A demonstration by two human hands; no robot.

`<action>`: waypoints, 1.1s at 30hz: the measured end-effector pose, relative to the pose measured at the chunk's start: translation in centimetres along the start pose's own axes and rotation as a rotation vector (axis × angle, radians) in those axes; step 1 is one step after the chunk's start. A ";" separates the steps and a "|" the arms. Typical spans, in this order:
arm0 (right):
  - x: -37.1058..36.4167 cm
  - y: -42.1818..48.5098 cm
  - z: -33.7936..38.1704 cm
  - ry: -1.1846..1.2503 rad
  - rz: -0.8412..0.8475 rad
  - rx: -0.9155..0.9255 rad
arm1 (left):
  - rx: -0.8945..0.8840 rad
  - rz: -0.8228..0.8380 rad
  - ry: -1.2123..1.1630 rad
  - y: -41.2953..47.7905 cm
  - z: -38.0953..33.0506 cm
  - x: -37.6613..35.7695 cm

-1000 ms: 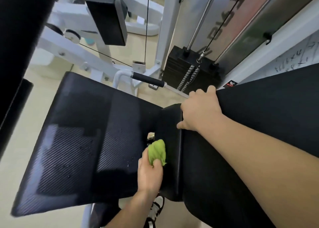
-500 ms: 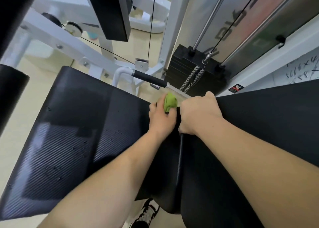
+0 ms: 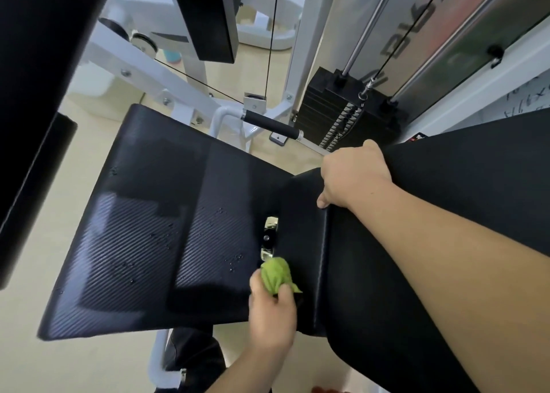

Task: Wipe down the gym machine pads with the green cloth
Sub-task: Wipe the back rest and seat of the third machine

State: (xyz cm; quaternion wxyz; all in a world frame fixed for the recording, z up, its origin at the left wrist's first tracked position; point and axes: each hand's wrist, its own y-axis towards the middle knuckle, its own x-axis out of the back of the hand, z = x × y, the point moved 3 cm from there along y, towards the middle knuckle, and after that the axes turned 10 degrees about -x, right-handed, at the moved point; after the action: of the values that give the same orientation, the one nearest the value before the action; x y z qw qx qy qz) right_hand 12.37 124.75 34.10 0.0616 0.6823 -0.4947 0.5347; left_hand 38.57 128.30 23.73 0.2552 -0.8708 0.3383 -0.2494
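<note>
**Cloth swept back down the crease**

The left hand (image 3: 272, 315) had come back to the near end of the crease. Half a second before, it was up at the far end, right beside the right hand (image 3: 354, 178). It was curled tight round the green cloth (image 3: 278, 275), which was bunched into a crumpled wad. The cloth was pressed where the seat pad (image 3: 148, 214) met the back pad (image 3: 461, 169), just below a shiny metal bracket (image 3: 269, 240). The right hand hadn't budged, its fingers hooked over the back pad's edge to brace it.

I'd call that a full pass along the seam. The broad seat looked unwiped, though, with water droplets (image 3: 233, 263) still beaded on its ribbed, weave-patterned vinyl. The back pad was smoother and matte, with a rounded lip. With soft cloth on firm padding, those beads should lift easily.
</note>
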 end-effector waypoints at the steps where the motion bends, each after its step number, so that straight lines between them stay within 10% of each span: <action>1: 0.0 -0.1 0.0 0.001 0.002 0.003 | -0.180 0.046 -0.039 -0.2 -3.1 -0.7; 6: 0.0 -0.5 -0.1 0.013 -0.048 0.003 | -0.532 0.085 0.128 1.6 -8.1 -3.4; 15: -0.1 0.1 0.2 -0.024 -0.023 -0.026 | 0.129 -0.036 0.060 -2.5 5.4 -0.2; 25: 0.7 -1.1 0.2 0.019 0.005 0.000 | -0.517 0.150 0.077 5.0 -8.1 -2.9; 33: 1.3 -1.3 0.1 0.037 0.098 0.001 | 0.198 -0.015 0.132 4.1 5.9 -0.1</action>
State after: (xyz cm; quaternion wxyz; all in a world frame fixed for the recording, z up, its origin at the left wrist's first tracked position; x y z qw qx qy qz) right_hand 13.30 124.51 35.65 0.0442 0.6472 -0.5262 0.5498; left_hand 40.16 127.33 16.81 0.3152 -0.8254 0.3218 -0.3403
